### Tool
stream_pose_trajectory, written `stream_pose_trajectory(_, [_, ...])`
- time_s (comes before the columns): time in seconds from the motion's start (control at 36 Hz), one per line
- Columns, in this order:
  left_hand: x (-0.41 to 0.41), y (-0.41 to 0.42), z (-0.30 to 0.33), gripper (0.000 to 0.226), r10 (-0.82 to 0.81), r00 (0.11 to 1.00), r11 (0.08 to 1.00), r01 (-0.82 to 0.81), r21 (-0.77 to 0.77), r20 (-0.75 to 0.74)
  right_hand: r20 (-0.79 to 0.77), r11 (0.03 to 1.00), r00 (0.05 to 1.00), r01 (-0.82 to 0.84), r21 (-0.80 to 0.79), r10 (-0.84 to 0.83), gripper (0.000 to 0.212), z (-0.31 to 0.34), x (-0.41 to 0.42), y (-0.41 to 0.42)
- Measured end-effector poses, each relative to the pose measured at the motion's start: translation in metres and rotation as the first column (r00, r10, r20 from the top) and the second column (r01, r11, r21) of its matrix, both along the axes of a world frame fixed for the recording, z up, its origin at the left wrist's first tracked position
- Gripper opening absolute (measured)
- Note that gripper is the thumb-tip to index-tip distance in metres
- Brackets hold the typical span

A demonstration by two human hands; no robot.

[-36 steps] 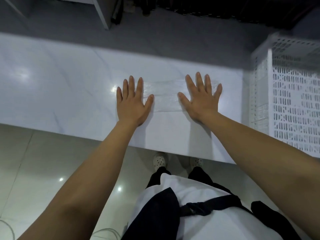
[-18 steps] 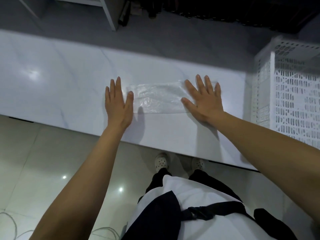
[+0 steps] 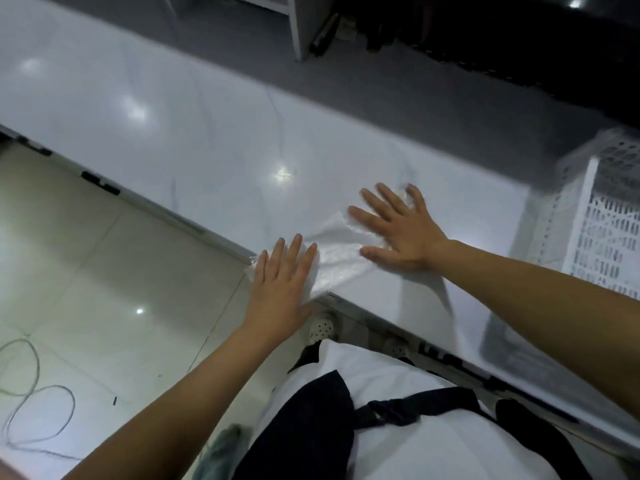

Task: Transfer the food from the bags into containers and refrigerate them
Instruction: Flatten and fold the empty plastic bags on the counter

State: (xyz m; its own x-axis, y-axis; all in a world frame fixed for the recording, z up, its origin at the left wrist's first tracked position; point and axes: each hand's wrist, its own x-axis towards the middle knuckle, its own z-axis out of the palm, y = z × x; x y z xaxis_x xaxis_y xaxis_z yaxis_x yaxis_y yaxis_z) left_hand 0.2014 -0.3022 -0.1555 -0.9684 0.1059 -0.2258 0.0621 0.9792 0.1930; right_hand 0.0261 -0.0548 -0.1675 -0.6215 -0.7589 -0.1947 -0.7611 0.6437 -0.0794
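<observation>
You've slid the empty clear bag [image 3: 341, 261] to the counter [image 3: 207, 140]'s near edge, left hand [image 3: 282, 282] and right hand [image 3: 401, 233] pressing it flat-fingered, so it's probably done with.

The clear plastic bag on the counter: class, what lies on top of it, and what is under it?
Both flat hands, left hand and right hand, press the clear plastic bag. Beneath shows white counter; the parts under the palms are hidden.
</observation>
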Motion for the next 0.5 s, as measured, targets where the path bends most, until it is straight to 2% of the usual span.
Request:
stream_pose_trajectory(0.17, [0.006, 0.022, 0.004, 0.077, 0.015, 0.991, 0.994, 0.000, 0.112, -0.135, 0.021, 0.998, 0.999, 0.049, -0.042, -0.048, 0.077, 0.000, 0.004, -0.001])
stream_pose_trajectory(0.25, [0.005, 0.022, 0.011, 0.066, 0.047, 0.988, 0.984, -0.021, 0.176, -0.147, 0.028, 0.975, 0.984, 0.178, -0.135, -0.176, 0.081, 0.002, 0.017, -0.003])
stream_pose_trajectory(0.33, [-0.001, 0.016, 0.018, 0.054, 0.054, 0.992, 0.986, -0.035, 0.163, -0.110, 0.070, 0.894, 0.928, 0.371, -0.252, -0.366, 0.080, 0.010, 0.036, -0.008])
stream_pose_trajectory(0.36, [-0.003, 0.013, 0.021, 0.051, 0.056, 0.993, 0.988, -0.040, 0.150, -0.100, 0.113, 0.837, 0.891, 0.451, -0.309, -0.439, 0.078, 0.014, 0.044, -0.011])
stream_pose_trajectory(0.42, [-0.008, 0.008, 0.030, 0.045, 0.122, 0.987, 0.973, -0.098, 0.209, -0.105, 0.263, 0.655, 0.781, 0.620, -0.432, -0.566, 0.072, 0.029, 0.061, -0.018])
stream_pose_trajectory(0.47, [-0.014, 0.002, 0.047, 0.037, 0.282, 0.958, 0.897, -0.246, 0.366, -0.048, 0.462, 0.406, 0.636, 0.762, -0.505, -0.618, 0.067, 0.048, 0.077, -0.024])
stream_pose_trajectory(0.5, [-0.018, -0.001, 0.054, 0.033, 0.353, 0.935, 0.821, -0.324, 0.470, 0.030, 0.583, 0.264, 0.555, 0.818, -0.511, -0.593, 0.065, 0.059, 0.085, -0.025])
